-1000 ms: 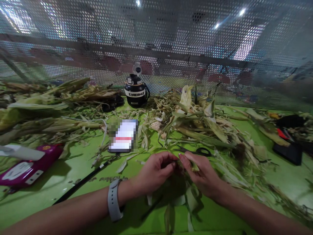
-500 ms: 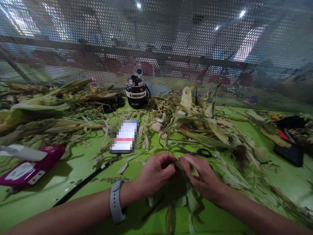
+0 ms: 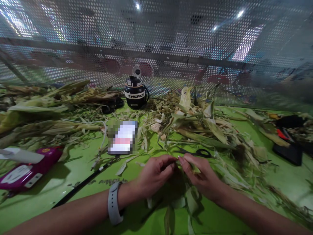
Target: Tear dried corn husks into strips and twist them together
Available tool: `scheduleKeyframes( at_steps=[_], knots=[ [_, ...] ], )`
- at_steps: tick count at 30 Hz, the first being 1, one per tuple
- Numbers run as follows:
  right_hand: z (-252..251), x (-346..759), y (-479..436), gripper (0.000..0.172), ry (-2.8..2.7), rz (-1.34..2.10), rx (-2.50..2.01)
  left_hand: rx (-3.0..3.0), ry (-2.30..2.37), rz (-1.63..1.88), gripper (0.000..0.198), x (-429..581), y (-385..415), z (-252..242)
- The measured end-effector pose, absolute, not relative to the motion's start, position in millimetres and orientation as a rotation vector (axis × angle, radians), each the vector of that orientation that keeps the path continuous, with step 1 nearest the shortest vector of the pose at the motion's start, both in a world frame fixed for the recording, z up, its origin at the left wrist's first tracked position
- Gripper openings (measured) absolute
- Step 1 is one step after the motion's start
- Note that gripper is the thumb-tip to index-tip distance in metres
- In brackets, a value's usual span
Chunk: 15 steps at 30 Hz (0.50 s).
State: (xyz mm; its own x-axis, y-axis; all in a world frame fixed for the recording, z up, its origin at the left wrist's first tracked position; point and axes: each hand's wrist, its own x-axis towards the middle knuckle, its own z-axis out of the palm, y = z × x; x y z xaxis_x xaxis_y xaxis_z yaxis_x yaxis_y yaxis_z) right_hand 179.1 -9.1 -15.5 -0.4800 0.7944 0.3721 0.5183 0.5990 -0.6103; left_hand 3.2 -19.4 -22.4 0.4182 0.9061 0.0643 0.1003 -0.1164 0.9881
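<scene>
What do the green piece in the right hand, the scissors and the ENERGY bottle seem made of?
Green piece in the right hand: probably plant leaf or husk, matte; pale like the scraps nearby.
Scissors: handle loop looks like plastic, smooth and black; the dim blades may be metal.
Bottle: even, smooth black body; plastic or coated metal, can't tell.

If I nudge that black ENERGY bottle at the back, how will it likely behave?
The black bottle stands upright with a squat, wide body, so a low push would probably slide it rather than tip it. Its clear lid is raised above the top, so a bump there might swing it. The fill is hidden, so its weight is uncertain.
</scene>
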Motion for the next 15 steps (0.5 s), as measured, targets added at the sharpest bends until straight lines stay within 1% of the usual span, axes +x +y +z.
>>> scheduleKeyframes(
  at_steps=[5,9,15],
  knots=[
    [-13,179,-8,0.033,-2.242,0.594,-1.065,1.566,0.941,0.881,0.016,2,-18,-25],
    [-7,177,-11,0.03,-2.393,0.439,-0.953,1.607,1.081,0.891,0.01,2,-18,-32],
    [-2,178,-14,0.029,-2.486,0.3,-0.833,1.628,1.152,0.858,0.012,4,-21,-28]
  ],
)
